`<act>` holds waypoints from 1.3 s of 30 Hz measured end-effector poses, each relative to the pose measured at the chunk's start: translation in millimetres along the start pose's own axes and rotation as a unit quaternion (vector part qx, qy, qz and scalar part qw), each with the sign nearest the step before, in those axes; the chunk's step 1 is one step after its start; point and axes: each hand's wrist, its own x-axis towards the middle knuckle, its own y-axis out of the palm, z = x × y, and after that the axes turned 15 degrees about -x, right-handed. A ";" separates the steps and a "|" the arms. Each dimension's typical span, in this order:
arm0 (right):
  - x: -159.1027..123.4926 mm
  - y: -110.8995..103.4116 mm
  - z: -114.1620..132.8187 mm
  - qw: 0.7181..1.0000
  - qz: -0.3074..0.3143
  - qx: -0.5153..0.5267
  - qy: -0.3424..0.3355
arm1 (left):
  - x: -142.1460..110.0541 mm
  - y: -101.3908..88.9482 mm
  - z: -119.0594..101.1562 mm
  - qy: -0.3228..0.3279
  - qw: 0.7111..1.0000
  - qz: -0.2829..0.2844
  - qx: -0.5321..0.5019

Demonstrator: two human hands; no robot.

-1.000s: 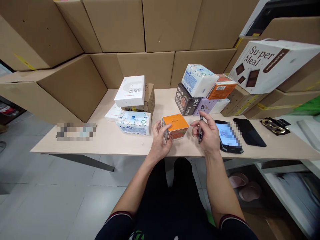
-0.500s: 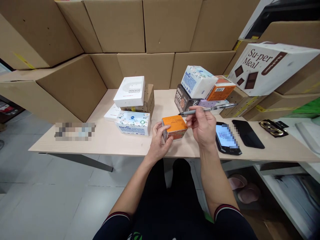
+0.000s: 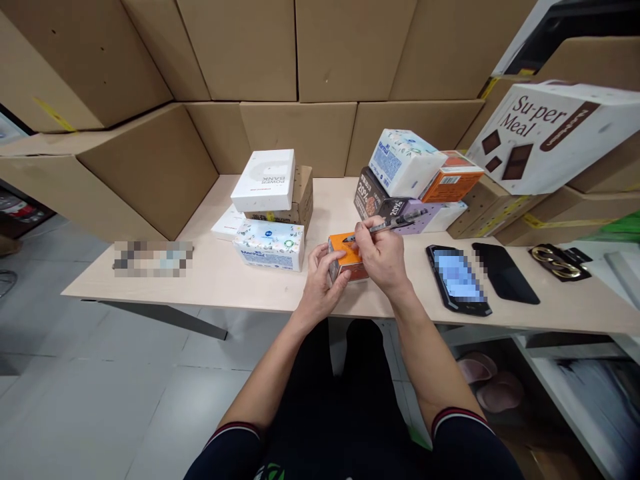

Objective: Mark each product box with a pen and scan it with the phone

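Note:
My left hand point(image 3: 323, 283) is closed around the left side of a small orange box point(image 3: 356, 250) at the table's front edge. In my right hand point(image 3: 385, 257) is a pen point(image 3: 395, 223), gripped between thumb and fingers. Its tip is at the orange top of the box; whether it touches cannot be told. Part of the box's right side is hidden behind my right hand. Left of the box lies a tissue pack point(image 3: 270, 247), with a white power bank box point(image 3: 265, 179) on a brown carton point(image 3: 303, 197) behind it.
At the right stand a dark box point(image 3: 370, 195), another tissue pack point(image 3: 405, 163) and an orange carton point(image 3: 453, 177). A lit phone point(image 3: 459, 280), a dark phone point(image 3: 506, 273) and scissors point(image 3: 557, 261) lie along the right front. Large cardboard boxes point(image 3: 300, 137) wall the back.
My right hand has moved left and down, bringing the pen tip from above the box's right part onto or close over its top. The left hand keeps its hold; the view has shifted slightly.

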 end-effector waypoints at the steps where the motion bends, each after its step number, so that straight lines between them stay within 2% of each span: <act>1: 0.4 0.1 0.5 1.000 -0.001 -0.009 -0.001 | 0.0 -0.1 -0.2 0.004 1.000 0.000 0.004; 16: 3.8 2.0 0.5 0.998 0.014 -0.049 -0.031 | -1.3 -0.5 1.2 -0.018 1.000 0.007 -0.012; 22: 2.9 3.4 -2.0 0.999 0.019 -0.010 -0.030 | -1.0 -0.4 1.2 -0.017 1.000 0.008 -0.012; 25: -0.3 2.7 -3.3 0.996 -0.010 0.087 0.001 | -1.5 0.2 1.9 -0.016 1.000 0.005 -0.013; 27: -4.4 -0.6 -9.2 0.986 -0.059 0.153 0.028 | -2.0 0.5 2.3 -0.014 1.000 0.002 -0.006; 29: -10.2 -7.0 -22.8 0.977 -0.123 0.164 0.051 | -2.2 0.4 2.1 -0.011 1.000 0.000 0.003; 31: -17.7 -15.8 -43.2 0.980 -0.170 0.092 0.055 | -2.2 0.0 1.4 -0.006 1.000 0.000 0.010; 33: -26.2 -24.9 -64.9 0.986 -0.150 -0.065 0.015 | -1.9 -0.4 0.7 -0.003 1.000 0.000 0.016; 35: -34.0 -31.7 -80.7 0.972 -0.054 -0.224 -0.038 | -1.7 -0.6 0.5 -0.005 1.000 -0.001 0.014; 37: -38.9 -34.4 -86.8 0.930 0.064 -0.356 -0.063 | -1.7 -0.6 1.1 -0.013 1.000 -0.001 0.008; 39: -39.7 -32.9 -85.5 0.880 0.152 -0.445 -0.065 | -1.7 -0.5 2.0 -0.017 1.000 0.000 0.005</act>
